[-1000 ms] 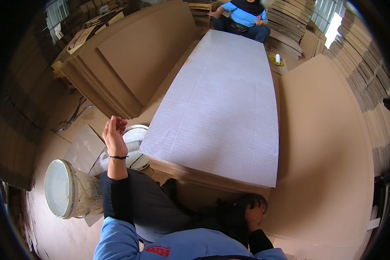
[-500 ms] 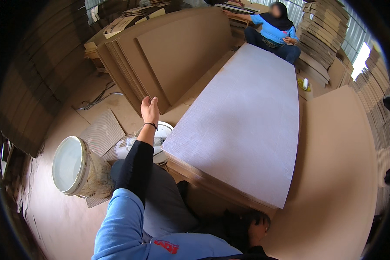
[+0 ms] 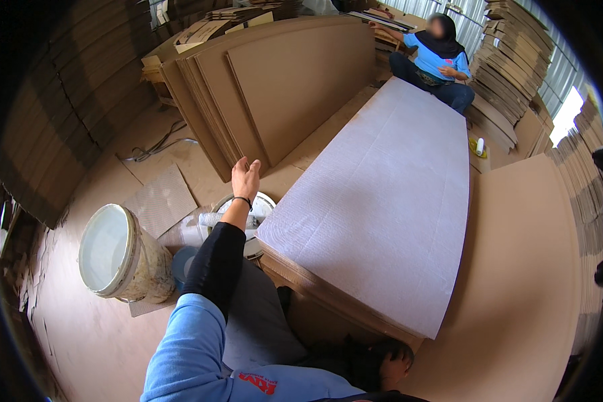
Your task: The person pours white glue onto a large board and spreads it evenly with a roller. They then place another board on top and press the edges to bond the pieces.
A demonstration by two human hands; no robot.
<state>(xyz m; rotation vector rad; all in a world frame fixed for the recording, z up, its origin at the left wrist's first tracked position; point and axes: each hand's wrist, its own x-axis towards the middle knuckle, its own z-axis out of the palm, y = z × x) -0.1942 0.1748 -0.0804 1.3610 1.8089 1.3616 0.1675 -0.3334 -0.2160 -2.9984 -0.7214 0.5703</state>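
My left hand (image 3: 246,177) reaches forward with its fingers apart, close to the near edges of several brown cardboard sheets (image 3: 308,94) standing upright. Whether the fingertips touch an edge, I cannot tell. Low in front of me, my right hand (image 3: 396,370) rests with spread fingers on a dark rounded thing (image 3: 387,348), too dim to name. Between the hands lies a stack of cardboard sheets (image 3: 315,284), topped by a pale, whitish sheet (image 3: 382,201) with a wet-looking, streaked surface. Beside my left forearm, a paint roller (image 3: 214,219) lies by a round white lid or tray (image 3: 266,203).
A stained bucket (image 3: 151,261) of whitish liquid stands at left, beside a small blue container (image 3: 183,261). Large brown sheets (image 3: 516,268) lie at right. A co-worker (image 3: 442,63) sits at the far end, one hand at the upright sheets. Cardboard piles (image 3: 512,60) line the walls.
The view has shifted slightly, so the scene sits a little farther right. My left hand stays by the upright sheets' edges, fingers a bit more spread. My right hand stays on the dark thing.
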